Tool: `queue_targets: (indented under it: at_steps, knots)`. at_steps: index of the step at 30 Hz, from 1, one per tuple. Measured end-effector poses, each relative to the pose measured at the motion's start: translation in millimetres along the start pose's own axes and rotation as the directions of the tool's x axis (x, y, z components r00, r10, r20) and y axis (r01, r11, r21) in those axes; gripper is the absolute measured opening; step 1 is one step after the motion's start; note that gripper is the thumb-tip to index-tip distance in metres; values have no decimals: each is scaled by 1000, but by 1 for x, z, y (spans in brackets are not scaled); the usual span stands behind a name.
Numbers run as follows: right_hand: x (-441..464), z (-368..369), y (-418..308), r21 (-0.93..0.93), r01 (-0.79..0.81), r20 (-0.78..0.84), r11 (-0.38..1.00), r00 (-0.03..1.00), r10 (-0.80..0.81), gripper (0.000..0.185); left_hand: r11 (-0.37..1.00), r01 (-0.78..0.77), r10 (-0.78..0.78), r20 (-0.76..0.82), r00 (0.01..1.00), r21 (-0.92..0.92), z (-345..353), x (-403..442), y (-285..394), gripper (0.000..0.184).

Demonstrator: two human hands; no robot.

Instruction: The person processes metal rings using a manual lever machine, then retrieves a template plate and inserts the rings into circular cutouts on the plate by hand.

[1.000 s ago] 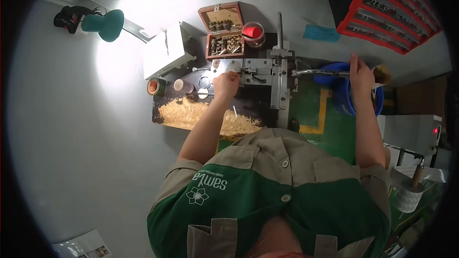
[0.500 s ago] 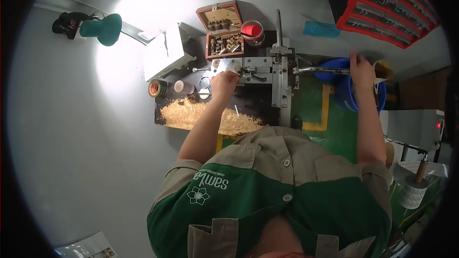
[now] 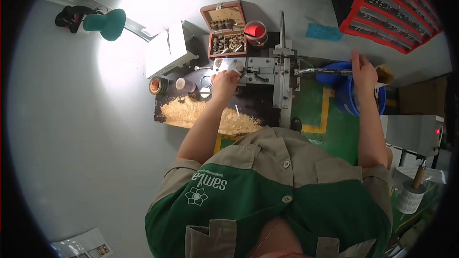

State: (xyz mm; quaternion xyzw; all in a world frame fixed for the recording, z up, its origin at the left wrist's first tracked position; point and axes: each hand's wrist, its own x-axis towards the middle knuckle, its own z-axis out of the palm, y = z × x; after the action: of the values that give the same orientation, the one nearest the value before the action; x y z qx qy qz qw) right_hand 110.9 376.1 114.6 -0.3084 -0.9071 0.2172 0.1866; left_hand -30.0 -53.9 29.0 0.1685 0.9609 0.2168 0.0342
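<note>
Green floor (image 3: 342, 131), dark bench (image 3: 260, 110), metal fixture (image 3: 265, 63) across its far part.
Open wooden box (image 3: 208, 17) just beyond the fixture's left half. Lever (image 3: 325, 71) sticks out from the fixture's right side, long axis left-right; it lies left of the right hand (image 3: 366, 75), clearly the nearer one, left hand (image 3: 225, 85) well apart from it. Right-hand fingers curl around the lever's right end, index straightened. Left-hand fingers bunched at the fixture's near edge; can't tell if they pinch anything. White stick (image 3: 237, 110) on the bench, nearer the person. Vs half a second ago: both hands at same spots, view shifted slightly.
</note>
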Motion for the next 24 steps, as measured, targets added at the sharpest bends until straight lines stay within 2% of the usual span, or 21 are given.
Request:
queue_targets:
  at_steps: [2,3,4,5,6,8,10,11,12,14,16,17,18,19,20,22,24]
  knots:
    - [9,15,16,-292,-99,41,951,992,115,64,1000,-5,5,-1,1000,3,0,-2,-3,13]
    - [5,17,24,-155,-53,20,986,998,57,67,1000,-13,13,-3,1000,6,0,0,-3,13]
    - [15,16,30,-279,-86,181,956,973,141,69,1000,-18,18,-4,1000,15,0,2,-4,13]
    - [12,9,20,-257,-93,185,962,972,143,71,999,-23,23,5,1000,24,1,-1,-4,13]
    - [15,2,18,-229,-116,256,967,951,175,71,1000,0,0,29,1000,5,0,0,-4,13]
    - [8,-8,2,-98,-112,186,989,974,129,71,1000,7,-8,43,999,14,0,1,-6,12]
    - [-1,0,1,26,-43,24,999,999,43,70,1000,-2,1,32,999,19,-2,-1,-7,12]
    - [2,14,12,-148,-115,-39,982,993,110,69,1000,-9,9,30,1000,17,-2,-1,-7,12]
    - [7,15,17,-248,-142,32,958,987,154,70,1000,-23,22,25,999,13,-4,1,-4,11]
    - [15,6,17,-257,-152,217,954,953,210,70,1000,6,-7,64,998,18,-8,2,-3,11]
    - [8,-4,8,-80,-118,174,990,976,131,69,999,-20,17,57,998,48,-8,1,-3,10]
    - [2,1,6,-41,-119,96,992,988,122,68,999,-38,37,42,998,25,-7,1,-7,11]
    - [4,13,18,-197,-150,51,969,985,163,68,999,-35,34,46,998,26,-7,-2,-6,11]
    - [7,23,30,-182,-84,-4,980,996,85,69,997,-36,35,23,999,63,-9,-2,-5,12]
    - [10,19,25,-230,-100,68,968,991,119,70,994,-39,39,0,999,99,-11,-3,0,14]
    - [7,13,21,-265,-66,97,962,991,95,71,994,-37,42,-45,998,107,-12,-8,13,17]
    - [8,9,17,-278,-72,153,958,981,118,68,997,30,-23,-101,995,66,-9,-8,21,19]
